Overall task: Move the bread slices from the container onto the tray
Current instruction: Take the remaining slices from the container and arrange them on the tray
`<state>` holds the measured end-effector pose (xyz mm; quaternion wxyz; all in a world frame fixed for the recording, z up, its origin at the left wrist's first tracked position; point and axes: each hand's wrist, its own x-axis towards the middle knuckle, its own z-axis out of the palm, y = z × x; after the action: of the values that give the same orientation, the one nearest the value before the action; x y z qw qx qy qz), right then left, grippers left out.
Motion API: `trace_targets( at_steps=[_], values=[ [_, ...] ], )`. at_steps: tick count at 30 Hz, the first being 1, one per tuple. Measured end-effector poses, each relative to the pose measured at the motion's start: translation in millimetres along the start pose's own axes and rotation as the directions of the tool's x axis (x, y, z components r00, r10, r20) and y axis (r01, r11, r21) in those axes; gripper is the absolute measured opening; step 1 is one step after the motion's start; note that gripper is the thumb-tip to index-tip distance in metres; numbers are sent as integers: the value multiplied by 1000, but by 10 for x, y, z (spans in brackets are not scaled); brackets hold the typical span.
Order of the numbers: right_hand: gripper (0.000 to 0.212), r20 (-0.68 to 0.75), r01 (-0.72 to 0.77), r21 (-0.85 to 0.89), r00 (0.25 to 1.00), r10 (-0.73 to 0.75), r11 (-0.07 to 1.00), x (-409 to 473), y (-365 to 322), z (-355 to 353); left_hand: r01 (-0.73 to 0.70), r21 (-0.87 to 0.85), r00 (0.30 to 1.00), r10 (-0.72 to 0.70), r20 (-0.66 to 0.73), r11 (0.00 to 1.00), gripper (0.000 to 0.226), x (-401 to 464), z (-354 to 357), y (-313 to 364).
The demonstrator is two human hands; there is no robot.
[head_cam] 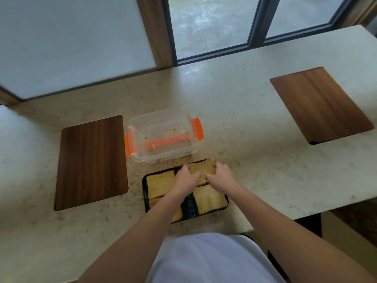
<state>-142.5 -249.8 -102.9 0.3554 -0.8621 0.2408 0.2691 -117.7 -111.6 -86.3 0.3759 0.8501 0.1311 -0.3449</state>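
A black tray lies on the counter in front of me with several bread slices on it. One slice lies at its far left, another at its near right, and a third is partly hidden under my left forearm. My left hand and my right hand both grip a slice at the tray's far right corner. The clear container with orange clips stands just behind the tray and holds only crumbs.
A wooden board is set into the counter to the left of the container. Another wooden board lies far right. Crumbs are scattered around the tray. The counter's edge runs close behind the tray's near side. A window is behind the counter.
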Motion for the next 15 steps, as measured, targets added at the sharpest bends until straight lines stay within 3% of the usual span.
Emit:
trace_targets(
  at_steps=[6,15],
  values=[
    [65,10,0,25,1000,0,1000,16,7,-13,-16,-25,999,17,43,1000,65,-20,21,10],
    [62,73,-1,6,997,0,1000,57,-143,45,-15,-6,1000,15,-8,1000,62,3,-41,-117]
  ],
)
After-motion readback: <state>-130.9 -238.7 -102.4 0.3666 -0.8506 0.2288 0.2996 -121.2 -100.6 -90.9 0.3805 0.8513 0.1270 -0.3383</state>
